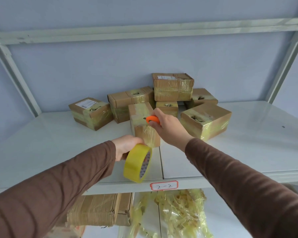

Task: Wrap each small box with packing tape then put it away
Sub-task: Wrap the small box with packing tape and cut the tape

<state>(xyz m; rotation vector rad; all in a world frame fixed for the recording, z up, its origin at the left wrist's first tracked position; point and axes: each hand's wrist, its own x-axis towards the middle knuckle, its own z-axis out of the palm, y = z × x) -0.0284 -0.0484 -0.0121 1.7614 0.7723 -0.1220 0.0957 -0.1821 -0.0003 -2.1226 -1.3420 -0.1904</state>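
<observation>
Where shelf meets wall, boxes cluster.

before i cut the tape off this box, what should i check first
1. Tape roll held by the left hand: ok, the fingers grip it beside the box.
2. Cutter in the right hand: ok, its tip is against the box's upper face.
3. Tape strip between roll and box taut: cannot tell, only wrinkled film shows on the box's near side.
4. Box steady: cannot tell, it stands upright on the shelf with neither hand pressing it down.
5. Left fingers away from the blade: ok, they are low by the roll, the blade is higher up.
6. Space to put it away: ok, bare shelf lies beside the pile of wrapped boxes.
</observation>
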